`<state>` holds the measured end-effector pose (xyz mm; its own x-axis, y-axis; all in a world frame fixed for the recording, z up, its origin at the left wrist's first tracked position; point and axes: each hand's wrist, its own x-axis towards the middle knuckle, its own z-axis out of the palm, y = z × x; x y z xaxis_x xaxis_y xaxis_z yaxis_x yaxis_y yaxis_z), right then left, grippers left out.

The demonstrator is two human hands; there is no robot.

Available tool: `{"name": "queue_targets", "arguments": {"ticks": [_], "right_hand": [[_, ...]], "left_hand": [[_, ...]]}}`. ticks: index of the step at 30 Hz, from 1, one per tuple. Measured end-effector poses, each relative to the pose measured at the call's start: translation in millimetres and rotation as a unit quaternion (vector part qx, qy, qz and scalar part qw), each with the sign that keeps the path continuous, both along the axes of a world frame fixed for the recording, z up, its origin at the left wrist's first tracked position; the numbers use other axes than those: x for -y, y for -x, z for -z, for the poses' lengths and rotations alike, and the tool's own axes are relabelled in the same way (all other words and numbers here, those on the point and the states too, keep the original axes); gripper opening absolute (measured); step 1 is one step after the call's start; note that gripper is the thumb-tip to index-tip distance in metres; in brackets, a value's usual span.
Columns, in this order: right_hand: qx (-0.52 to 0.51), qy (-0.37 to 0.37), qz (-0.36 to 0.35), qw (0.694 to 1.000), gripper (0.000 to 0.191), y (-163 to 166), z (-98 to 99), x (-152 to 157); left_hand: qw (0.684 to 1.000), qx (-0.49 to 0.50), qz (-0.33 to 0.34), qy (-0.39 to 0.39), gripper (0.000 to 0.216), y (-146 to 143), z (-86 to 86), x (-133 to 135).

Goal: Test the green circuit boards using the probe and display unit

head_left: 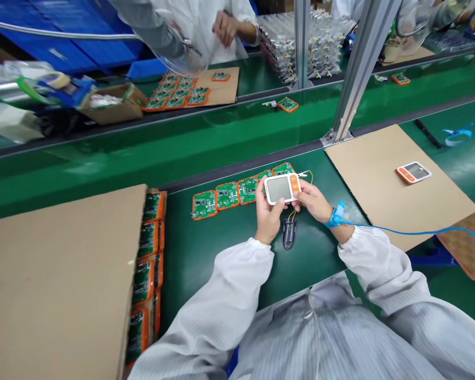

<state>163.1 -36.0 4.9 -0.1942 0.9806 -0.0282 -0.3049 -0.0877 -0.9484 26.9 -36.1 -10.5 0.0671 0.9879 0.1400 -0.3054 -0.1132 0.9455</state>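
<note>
plainly, left hand (267, 217) and right hand (315, 202) flank the device (279, 189).

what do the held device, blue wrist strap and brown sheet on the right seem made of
Held device: likely plastic, smooth, evenly coloured casing, rounded corners.
Blue wrist strap: perhaps fabric or soft plastic, curving like a flexible band.
Brown sheet: likely cardboard, matte, evenly tan, flat with straight edges.

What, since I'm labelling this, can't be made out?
Head view:
Back of the white-and-orange plastic device: faces away.
Markings on its orange buttons: too small.
Extent of green, orange-edged circuit boards at left: hidden by brown cardboard sheet.
Head of co-worker: cut off by top edge.
</note>
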Motion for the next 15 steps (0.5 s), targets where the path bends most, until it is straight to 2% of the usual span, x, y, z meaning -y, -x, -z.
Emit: {"name": "queue_targets", "arguments": {"ticks": [7,10,15], "right_hand": [[0.007,0.001,0.004,1.000,0.030,0.9,-1.9,1.1],[0.022,0.014,0.029,0.999,0.028,1.1,-2.8,1.6],[0.061,0.021,0.074,0.995,0.036,1.5,-5.1,2.5]], "left_hand": [[1.000,-0.001,-0.004,-0.004,0.074,0.8,3.2,2.9],[1.000,-0.003,0.001,-0.006,0.073,0.8,2.3,4.1],[1.000,-0.009,0.015,-0.016,0.071,0.6,0.7,7.2]]}}
